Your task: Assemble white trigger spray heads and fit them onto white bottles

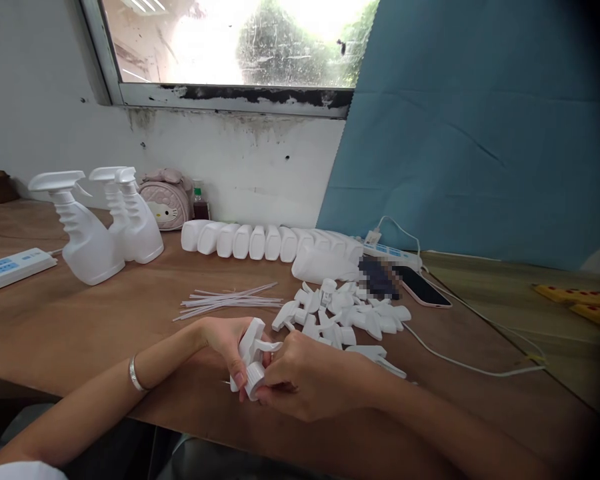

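Observation:
Both of my hands meet near the table's front edge around one white spray trigger head (253, 353). My left hand (226, 341), a silver bangle on its wrist, pinches the head from the left. My right hand (300, 380) closes on its ribbed screw cap from the right. Just behind my hands lies a pile of loose white trigger heads (345, 317). A bundle of thin clear dip tubes (230, 301) lies to the left of that pile.
Three assembled white spray bottles (105, 233) stand at the left. A row of capless white bottles (270, 241) lies along the wall. A phone (423, 287) with a white cable, power strips (10, 267), a pink bag (167, 200) and a blue cloth (480, 133) are also in view.

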A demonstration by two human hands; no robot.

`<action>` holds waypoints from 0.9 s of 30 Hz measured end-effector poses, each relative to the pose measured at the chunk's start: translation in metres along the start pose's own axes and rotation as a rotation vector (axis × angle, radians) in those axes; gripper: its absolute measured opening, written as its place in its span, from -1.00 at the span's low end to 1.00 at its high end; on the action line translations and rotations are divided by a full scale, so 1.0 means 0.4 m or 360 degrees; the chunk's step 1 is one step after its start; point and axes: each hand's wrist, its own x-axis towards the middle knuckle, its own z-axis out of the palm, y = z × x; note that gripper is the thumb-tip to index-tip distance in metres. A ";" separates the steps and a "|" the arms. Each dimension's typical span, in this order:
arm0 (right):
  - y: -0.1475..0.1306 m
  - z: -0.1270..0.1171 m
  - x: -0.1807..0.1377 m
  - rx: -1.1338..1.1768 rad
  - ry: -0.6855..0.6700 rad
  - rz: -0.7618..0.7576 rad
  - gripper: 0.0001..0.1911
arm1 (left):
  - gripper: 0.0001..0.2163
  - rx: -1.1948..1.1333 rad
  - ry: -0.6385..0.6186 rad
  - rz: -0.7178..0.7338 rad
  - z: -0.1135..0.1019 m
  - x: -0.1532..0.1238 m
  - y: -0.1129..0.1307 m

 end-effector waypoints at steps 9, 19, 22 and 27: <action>0.032 0.014 0.000 0.0162 -0.0034 0.0008 -0.82 | -0.62 -0.0171 0.0007 -0.0002 0.010 0.011 0.002; 0.045 -0.024 -0.017 0.0842 -0.0257 -0.0553 -0.74 | -0.64 -0.0198 -0.0006 0.0344 -0.072 -0.039 -0.013; 0.014 -0.070 -0.038 0.0825 -0.0072 -0.0467 -0.79 | -0.67 -0.0227 0.0457 0.1077 -0.122 -0.098 0.019; 0.000 -0.149 -0.093 0.0613 0.0823 -0.0004 -0.73 | -0.69 -0.0493 0.1168 0.1414 -0.152 -0.120 0.045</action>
